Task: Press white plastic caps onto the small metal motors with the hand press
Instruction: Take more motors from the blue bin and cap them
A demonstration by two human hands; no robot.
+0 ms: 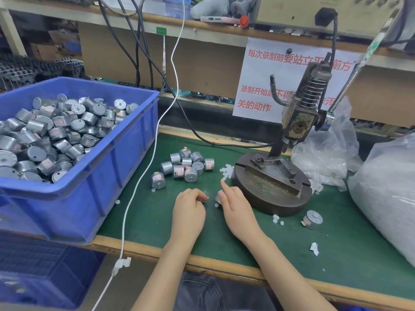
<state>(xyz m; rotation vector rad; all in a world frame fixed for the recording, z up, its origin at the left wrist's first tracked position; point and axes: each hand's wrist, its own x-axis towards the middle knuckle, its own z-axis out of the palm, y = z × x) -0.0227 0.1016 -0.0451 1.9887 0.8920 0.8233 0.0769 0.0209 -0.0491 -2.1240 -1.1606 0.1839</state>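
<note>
Your right hand [233, 205] stretches its pointer finger [223, 182] out to the little pile of white caps [226, 171]. Its thumb and other fingers curl round one motor [218, 197], so the motor is ready for a cap. Your left hand [190, 207] sits just beside it with its fingers curled in (I cannot tell if they hold anything). The caps lie right by the round base of the hand press [271, 187], so you do not have to reach far. A bunch of loose motors [188, 167] waits just past your hands on the green mat [146, 216]. The big blue bin [78, 194] on your left holds many more. I see no motor on the press base, so I think the pressing comes next.
</note>
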